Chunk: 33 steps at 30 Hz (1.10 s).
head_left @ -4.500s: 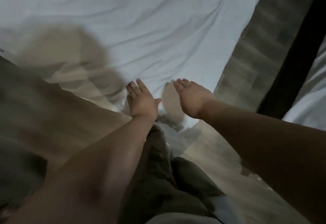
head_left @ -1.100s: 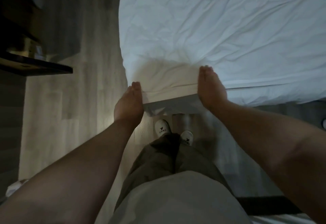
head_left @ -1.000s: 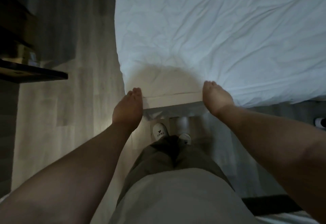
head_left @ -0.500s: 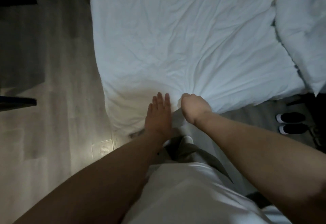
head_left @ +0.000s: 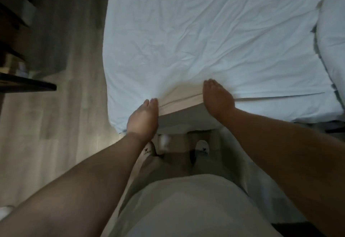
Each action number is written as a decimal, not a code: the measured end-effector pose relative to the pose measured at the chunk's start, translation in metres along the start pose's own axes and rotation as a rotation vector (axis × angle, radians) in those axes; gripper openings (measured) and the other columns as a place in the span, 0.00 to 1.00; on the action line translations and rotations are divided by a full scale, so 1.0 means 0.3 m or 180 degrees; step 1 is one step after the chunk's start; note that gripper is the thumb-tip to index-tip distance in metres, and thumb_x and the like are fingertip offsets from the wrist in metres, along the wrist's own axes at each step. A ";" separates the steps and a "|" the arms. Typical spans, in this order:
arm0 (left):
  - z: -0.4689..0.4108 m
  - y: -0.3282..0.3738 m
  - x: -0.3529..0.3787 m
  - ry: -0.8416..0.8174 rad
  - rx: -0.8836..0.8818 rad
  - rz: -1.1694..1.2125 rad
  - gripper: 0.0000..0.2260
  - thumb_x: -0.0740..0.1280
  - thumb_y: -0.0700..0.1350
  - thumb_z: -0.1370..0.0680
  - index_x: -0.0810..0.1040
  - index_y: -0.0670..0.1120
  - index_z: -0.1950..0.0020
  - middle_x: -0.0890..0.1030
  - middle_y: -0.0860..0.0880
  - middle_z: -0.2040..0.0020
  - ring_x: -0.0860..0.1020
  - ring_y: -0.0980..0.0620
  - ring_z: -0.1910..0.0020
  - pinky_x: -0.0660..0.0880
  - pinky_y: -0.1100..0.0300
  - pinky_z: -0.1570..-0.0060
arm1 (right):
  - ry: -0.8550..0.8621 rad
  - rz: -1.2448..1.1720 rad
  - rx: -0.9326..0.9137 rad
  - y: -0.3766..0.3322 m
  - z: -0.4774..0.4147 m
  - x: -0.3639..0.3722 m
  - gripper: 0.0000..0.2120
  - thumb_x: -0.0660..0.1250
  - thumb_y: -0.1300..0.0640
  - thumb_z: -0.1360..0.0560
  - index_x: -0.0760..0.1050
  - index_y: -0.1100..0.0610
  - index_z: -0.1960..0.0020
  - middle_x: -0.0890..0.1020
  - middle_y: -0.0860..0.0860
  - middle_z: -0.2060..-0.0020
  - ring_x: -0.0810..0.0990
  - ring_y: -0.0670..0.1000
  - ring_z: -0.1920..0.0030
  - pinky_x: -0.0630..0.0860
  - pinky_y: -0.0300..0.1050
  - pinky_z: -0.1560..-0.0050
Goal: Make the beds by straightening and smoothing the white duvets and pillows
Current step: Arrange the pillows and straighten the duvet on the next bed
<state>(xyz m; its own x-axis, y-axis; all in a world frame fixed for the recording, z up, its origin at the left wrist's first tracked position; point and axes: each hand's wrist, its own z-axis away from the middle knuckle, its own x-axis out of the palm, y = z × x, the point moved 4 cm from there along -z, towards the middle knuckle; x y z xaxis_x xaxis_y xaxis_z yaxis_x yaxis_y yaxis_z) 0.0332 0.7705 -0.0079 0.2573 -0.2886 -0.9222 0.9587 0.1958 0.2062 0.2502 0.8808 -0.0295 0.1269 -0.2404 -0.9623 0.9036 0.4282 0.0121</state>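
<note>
Duvet [head_left: 205, 31] edge gripped by left hand [head_left: 142, 119] and right hand [head_left: 217, 97]; logos on slippers [head_left: 202, 149] unreadable.

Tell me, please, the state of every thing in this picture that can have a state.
duvet: spread over the bed, wrinkled, near edge lifted between the hands.
left hand: holds the duvet's near edge.
right hand: holds the same edge, fingers on top.
other bedding: bunched up at the right, beside the duvet.
shoes: on the person's feet.

left hand [head_left: 142, 119] and right hand [head_left: 217, 100] on near edge of duvet [head_left: 205, 40], shelf [head_left: 28, 85] far left
</note>
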 end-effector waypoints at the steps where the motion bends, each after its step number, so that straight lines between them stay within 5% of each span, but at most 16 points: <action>1: 0.015 0.010 -0.003 0.0023 -0.0029 -0.0136 0.25 0.58 0.32 0.23 0.65 0.45 0.26 0.75 0.45 0.37 0.79 0.41 0.45 0.72 0.54 0.56 | 0.0044 0.0014 0.0052 0.087 0.000 0.018 0.25 0.53 0.70 0.18 0.56 0.72 0.22 0.63 0.71 0.25 0.62 0.67 0.23 0.58 0.59 0.23; 5: 0.049 0.036 0.002 -0.0032 -0.0184 -0.0434 0.21 0.56 0.32 0.24 0.66 0.43 0.31 0.75 0.45 0.45 0.79 0.40 0.51 0.70 0.53 0.61 | 0.0010 -0.0466 0.0610 0.320 0.112 0.103 0.20 0.56 0.72 0.22 0.67 0.76 0.31 0.75 0.74 0.38 0.77 0.72 0.38 0.77 0.65 0.40; 9: 0.089 0.052 0.027 -0.0334 -0.0184 -0.0806 0.16 0.53 0.35 0.19 0.67 0.42 0.31 0.76 0.45 0.42 0.78 0.43 0.44 0.73 0.53 0.55 | -0.1090 -0.0663 0.0538 0.309 0.329 0.257 0.18 0.54 0.66 0.18 0.66 0.70 0.29 0.74 0.65 0.34 0.75 0.62 0.34 0.73 0.52 0.40; 13: 0.094 0.032 0.096 -0.0488 -0.0416 -0.0938 0.20 0.51 0.34 0.19 0.64 0.39 0.26 0.74 0.43 0.32 0.73 0.45 0.33 0.74 0.53 0.42 | -0.1417 -0.0601 0.0382 0.285 0.365 0.236 0.17 0.54 0.64 0.17 0.67 0.66 0.29 0.74 0.62 0.32 0.74 0.61 0.32 0.71 0.53 0.34; 18: 0.081 0.158 0.237 -0.0695 -0.0397 -0.0935 0.34 0.53 0.37 0.20 0.38 0.37 0.19 0.46 0.36 0.18 0.48 0.37 0.19 0.53 0.48 0.21 | -0.1221 -0.0574 0.0566 0.304 0.354 0.153 0.18 0.56 0.65 0.17 0.67 0.64 0.29 0.75 0.62 0.33 0.75 0.63 0.33 0.72 0.56 0.33; 21: 0.053 0.397 0.311 -0.0547 0.0244 -0.0462 0.45 0.65 0.47 0.22 0.33 0.41 0.19 0.39 0.37 0.18 0.43 0.38 0.19 0.48 0.46 0.20 | -0.1034 -0.0544 0.0617 0.297 0.341 0.075 0.13 0.57 0.65 0.18 0.70 0.63 0.35 0.79 0.61 0.39 0.79 0.62 0.40 0.75 0.54 0.40; 24: 0.003 0.633 0.322 -0.0367 0.0494 0.0044 0.47 0.66 0.51 0.22 0.33 0.43 0.19 0.37 0.39 0.18 0.40 0.38 0.19 0.47 0.44 0.20 | -0.0900 -0.0553 0.0682 0.306 0.332 0.025 0.09 0.59 0.64 0.19 0.71 0.62 0.40 0.80 0.60 0.45 0.81 0.62 0.44 0.75 0.53 0.48; 27: -0.036 0.737 0.263 -0.0244 0.0283 0.0337 0.36 0.60 0.48 0.18 0.42 0.43 0.17 0.45 0.41 0.17 0.45 0.41 0.18 0.48 0.47 0.20 | -0.0701 -0.0558 0.0675 0.310 0.335 -0.001 0.09 0.60 0.63 0.19 0.71 0.61 0.40 0.81 0.59 0.46 0.82 0.62 0.46 0.74 0.51 0.53; 29: -0.054 0.728 0.221 -0.0187 0.0218 0.0401 0.28 0.56 0.42 0.17 0.51 0.43 0.17 0.56 0.43 0.18 0.55 0.43 0.19 0.55 0.50 0.22 | -0.0490 -0.0541 0.0585 0.333 0.329 0.014 0.14 0.60 0.64 0.19 0.70 0.61 0.34 0.80 0.59 0.41 0.82 0.60 0.43 0.77 0.53 0.47; 33: -0.045 0.666 0.169 -0.0101 0.0208 0.0246 0.24 0.57 0.38 0.19 0.63 0.46 0.22 0.72 0.45 0.27 0.73 0.42 0.30 0.73 0.51 0.39 | -0.0107 -0.0226 0.0606 0.530 0.260 0.059 0.17 0.56 0.65 0.19 0.69 0.66 0.31 0.78 0.63 0.38 0.80 0.62 0.40 0.77 0.55 0.43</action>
<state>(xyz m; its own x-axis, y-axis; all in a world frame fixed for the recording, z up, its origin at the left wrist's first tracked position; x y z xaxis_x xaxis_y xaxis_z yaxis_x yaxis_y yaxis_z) 0.2361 0.8077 -0.0180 0.3336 -0.3048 -0.8921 0.9414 0.1574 0.2983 0.4280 0.8766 -0.0234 0.0708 -0.2945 -0.9530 0.9714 0.2376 -0.0012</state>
